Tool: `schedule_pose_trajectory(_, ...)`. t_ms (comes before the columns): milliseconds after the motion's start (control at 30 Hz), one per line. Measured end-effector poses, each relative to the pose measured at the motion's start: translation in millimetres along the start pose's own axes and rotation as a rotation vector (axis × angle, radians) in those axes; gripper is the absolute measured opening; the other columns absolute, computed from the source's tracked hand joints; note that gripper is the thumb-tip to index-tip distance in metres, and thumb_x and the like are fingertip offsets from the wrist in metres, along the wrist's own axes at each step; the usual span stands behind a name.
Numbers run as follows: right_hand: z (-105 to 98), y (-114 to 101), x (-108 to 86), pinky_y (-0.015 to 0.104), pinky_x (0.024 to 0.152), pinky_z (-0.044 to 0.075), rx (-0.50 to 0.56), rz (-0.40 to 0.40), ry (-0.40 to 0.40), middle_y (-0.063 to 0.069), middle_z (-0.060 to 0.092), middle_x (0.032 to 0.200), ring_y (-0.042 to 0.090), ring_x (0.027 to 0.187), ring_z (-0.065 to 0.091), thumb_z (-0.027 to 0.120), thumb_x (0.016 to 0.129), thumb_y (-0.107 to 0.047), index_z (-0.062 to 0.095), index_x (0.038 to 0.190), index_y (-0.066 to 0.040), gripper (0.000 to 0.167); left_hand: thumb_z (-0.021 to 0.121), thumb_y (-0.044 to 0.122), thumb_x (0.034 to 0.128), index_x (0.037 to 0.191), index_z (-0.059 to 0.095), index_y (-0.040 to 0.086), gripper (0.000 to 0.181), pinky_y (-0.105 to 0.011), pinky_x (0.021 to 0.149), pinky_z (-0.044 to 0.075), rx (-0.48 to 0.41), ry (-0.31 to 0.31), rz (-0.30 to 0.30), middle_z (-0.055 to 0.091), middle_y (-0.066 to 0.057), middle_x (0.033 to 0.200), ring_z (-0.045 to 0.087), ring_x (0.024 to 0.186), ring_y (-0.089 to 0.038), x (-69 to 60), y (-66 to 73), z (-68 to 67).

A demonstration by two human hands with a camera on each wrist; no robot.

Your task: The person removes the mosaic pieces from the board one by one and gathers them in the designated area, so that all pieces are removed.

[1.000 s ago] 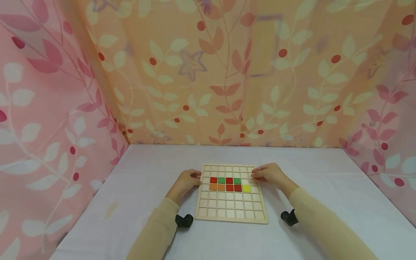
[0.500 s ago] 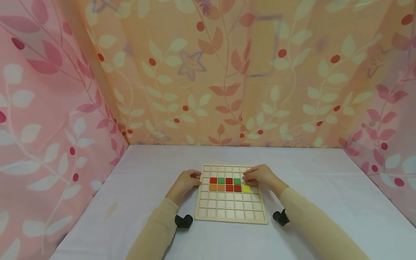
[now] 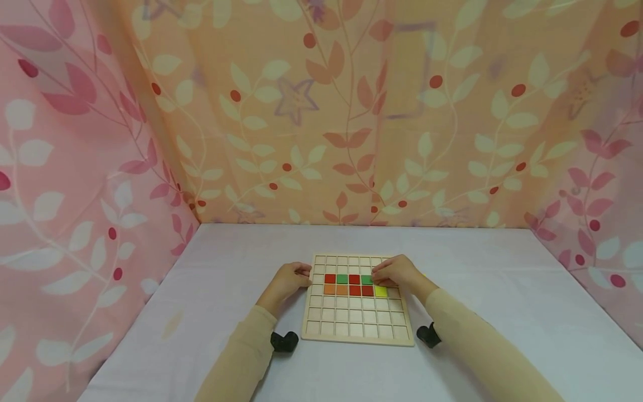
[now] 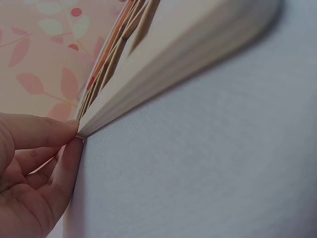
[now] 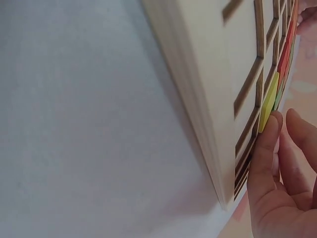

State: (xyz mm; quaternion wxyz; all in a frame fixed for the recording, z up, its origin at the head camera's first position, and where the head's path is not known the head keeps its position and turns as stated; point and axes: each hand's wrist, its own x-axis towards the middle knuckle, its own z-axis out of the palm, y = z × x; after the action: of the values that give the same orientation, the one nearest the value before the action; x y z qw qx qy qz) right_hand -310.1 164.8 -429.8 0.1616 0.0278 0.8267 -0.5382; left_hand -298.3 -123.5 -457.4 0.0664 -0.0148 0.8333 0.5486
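Pale wooden grid board (image 3: 341,315) lies flat on the white-covered tabletop (image 3: 241,257) as a person's left grip (image 3: 287,285) pinches its left rim and the right grip (image 3: 402,273) reaches over its right side, fingertips just beside the rightmost of the green tiles (image 3: 365,280). Whether those right fingertips pinch anything, I cannot tell; the hand itself blocks the sight. By its look the board is light, thin and stiff, unlikely to break but liable to skid across the cloth if nudged; its bare rim, left or right, offers the surest hold. The coloured tiles seated in it appear thin, hard and nearly weightless, their smooth faces likely to slip, so each seems best taken by opposite edges between thumb and forefinger, or eased up with a nail where the dividers hem it in. The yellow tile (image 3: 380,292) appears to stand slightly proud of its cell, which should help. Count on scene: one board, ruled by my tally into seven columns and seven rows; nine tiles in view, all in two adjoining rows, comprising four red tiles (image 3: 354,291), two green, two orange tiles (image 3: 342,290) and one yellow, the last at the right end of the nearer row. Also present: two beige sleeves (image 3: 236,357) and two black wrist devices (image 3: 287,341).
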Motion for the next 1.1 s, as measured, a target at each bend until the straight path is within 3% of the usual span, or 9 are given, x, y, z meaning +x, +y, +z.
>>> schedule_pose_trajectory(433,1.8,-0.9,5.8,0.024,0.063,0.058,0.001,0.033,0.014,0.003,0.075,0.077,0.007,0.063,0.067,0.076,0.085,-0.005,0.073,0.101,0.007,0.02,0.07,-0.009,0.0818,0.118,0.064,-0.007,0.037,-0.023,0.074,0.052,-0.026,-0.001,-0.022,0.065,-0.012,0.099,0.058,0.087,-0.016,-1.4,5.3,0.9)
schedule_pose_trajectory(1100,5.5,-4.7,1.5,0.023,0.064,0.058,-0.011,0.003,-0.025,0.007,0.075,0.079,0.007,0.063,0.066,0.073,0.086,-0.002,0.072,0.1,0.012,0.02,0.07,-0.008,0.0818,0.118,0.064,-0.006,0.036,-0.024,0.076,0.052,-0.007,0.0,-0.017,0.066,-0.014,0.1,0.059,0.087,-0.016,-1.7,2.1,-0.2)
